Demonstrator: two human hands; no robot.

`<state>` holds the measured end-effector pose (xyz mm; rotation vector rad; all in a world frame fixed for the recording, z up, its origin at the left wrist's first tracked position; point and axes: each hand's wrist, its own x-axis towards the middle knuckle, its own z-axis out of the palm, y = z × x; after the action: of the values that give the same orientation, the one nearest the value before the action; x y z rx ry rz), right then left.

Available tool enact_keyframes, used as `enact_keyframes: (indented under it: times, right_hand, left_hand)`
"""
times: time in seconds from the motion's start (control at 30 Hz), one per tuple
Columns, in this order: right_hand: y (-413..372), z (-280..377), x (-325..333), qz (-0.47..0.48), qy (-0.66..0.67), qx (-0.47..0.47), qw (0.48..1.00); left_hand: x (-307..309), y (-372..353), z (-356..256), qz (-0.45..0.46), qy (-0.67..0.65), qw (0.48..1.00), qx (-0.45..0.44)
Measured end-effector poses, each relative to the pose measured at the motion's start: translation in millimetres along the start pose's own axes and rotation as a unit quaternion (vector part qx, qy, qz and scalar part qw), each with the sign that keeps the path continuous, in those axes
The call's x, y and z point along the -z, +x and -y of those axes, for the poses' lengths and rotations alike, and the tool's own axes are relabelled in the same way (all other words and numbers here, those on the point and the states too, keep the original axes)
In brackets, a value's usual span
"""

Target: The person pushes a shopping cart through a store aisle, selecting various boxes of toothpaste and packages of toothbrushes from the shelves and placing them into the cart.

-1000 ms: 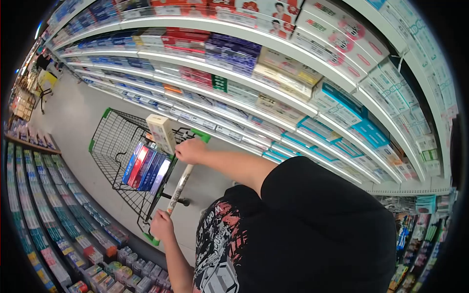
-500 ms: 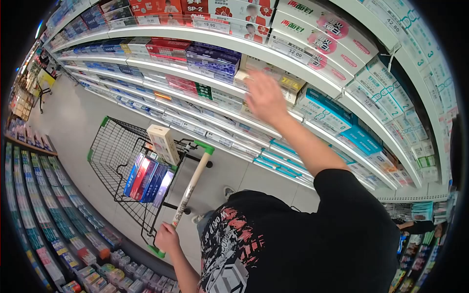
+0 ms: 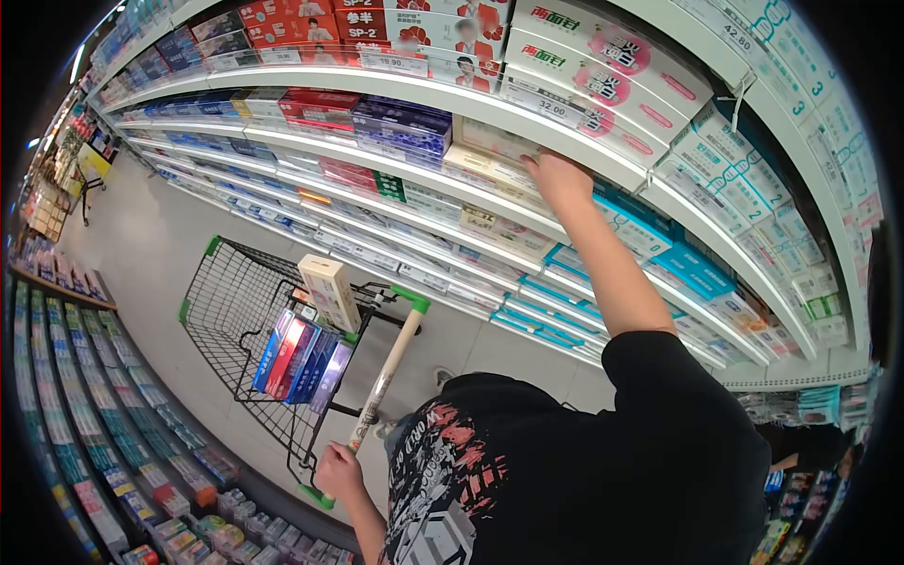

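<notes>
My left hand (image 3: 339, 471) is wrapped round the lower end of the shopping cart's handle (image 3: 381, 381). My right hand (image 3: 562, 181) reaches into a shelf at a row of cream toothpaste boxes (image 3: 494, 168), between purple-blue boxes (image 3: 400, 127) and turquoise-and-white boxes (image 3: 626, 226). Its fingertips are partly hidden, so whether they grip a box cannot be made out. Inside the wire cart (image 3: 221, 311) stands a tall cream box (image 3: 327, 290), beside several blue, red and purple boxes (image 3: 297, 358).
A white shelf edge (image 3: 377, 82) runs just above my right hand. Red boxes (image 3: 287, 24) and white-and-pink boxes (image 3: 603, 66) fill the shelf overhead. Another stocked display (image 3: 104, 405) lines the aisle on the left. Grey floor (image 3: 141, 221) lies between them. At the right edge a dark-sleeved person (image 3: 810, 447) is partly visible.
My right hand has moved right and slightly down, from in front of the shelf into the cream boxes' row. The left hand stays on the handle; the cart appears slightly farther right and lower.
</notes>
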<state>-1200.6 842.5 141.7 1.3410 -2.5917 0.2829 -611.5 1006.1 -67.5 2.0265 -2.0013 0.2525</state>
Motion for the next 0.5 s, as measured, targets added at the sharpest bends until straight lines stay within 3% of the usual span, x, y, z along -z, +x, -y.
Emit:
enact_keyframes:
  times: [0.13, 0.2, 0.33, 0.5]
  right_hand:
    - [-18.0, -1.0, 5.6, 0.0, -0.018, 0.026, 1.0]
    - [-25.4, -7.2, -4.1, -0.155, -0.023, 0.111, 0.981]
    - [-26.4, -18.3, -19.9, -0.142, -0.008, 0.12, 0.982]
    - [-43.8, -18.8, -7.5, -0.236, 0.005, 0.143, 0.961]
  left_hand:
    - [1.4, -0.3, -2.1, -0.002, -0.01, 1.0, 0.004]
    - [1.3, 0.9, -2.6, 0.003, -0.012, 1.0, 0.004]
    - [-0.5, 0.6, 0.1, 0.007, -0.005, 1.0, 0.001]
    - [0.6, 2.1, -2.5, 0.006, 0.018, 1.0, 0.004]
